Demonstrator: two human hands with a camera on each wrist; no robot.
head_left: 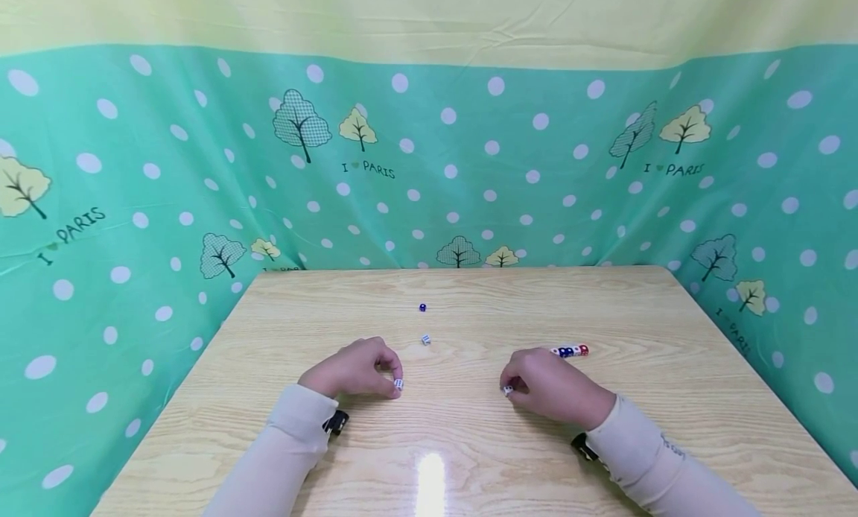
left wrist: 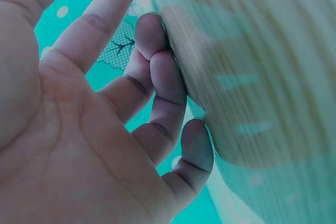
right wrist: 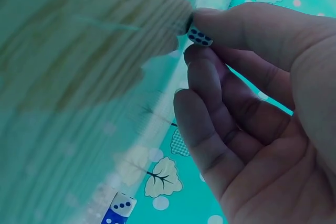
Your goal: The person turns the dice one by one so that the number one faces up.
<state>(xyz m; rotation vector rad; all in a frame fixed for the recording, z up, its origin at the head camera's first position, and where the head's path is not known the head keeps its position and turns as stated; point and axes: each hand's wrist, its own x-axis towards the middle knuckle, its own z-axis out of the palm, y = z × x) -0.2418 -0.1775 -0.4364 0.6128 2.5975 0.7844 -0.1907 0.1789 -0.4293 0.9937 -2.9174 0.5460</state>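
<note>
From the head view, both hands rest low on the wooden table [head_left: 469,442], each pinching a small white die: the left hand [head_left: 355,369] holds a white die [head_left: 398,384] at its fingertips, and the right hand [head_left: 553,387] holds another die [head_left: 507,389] the same way. Just behind the right hand lies a short row of dice [head_left: 570,350] in blue, white and red; a loose white die [head_left: 425,339] and a blue die [head_left: 422,307] sit further out, well apart. The step looks like gathering dice one by one, and the next move likely calls for carrying a held die over to the row without knocking it. In the left wrist view the palm fills the frame, with curled fingers [left wrist: 168,85] against the table edge; the die itself is hidden there. In the right wrist view the thumb and forefinger pinch the die [right wrist: 199,36], its dark pips facing the camera, and a blue-and-white die [right wrist: 118,209] is cut off at the bottom edge. The table surface is blurred in both wrist views.
</note>
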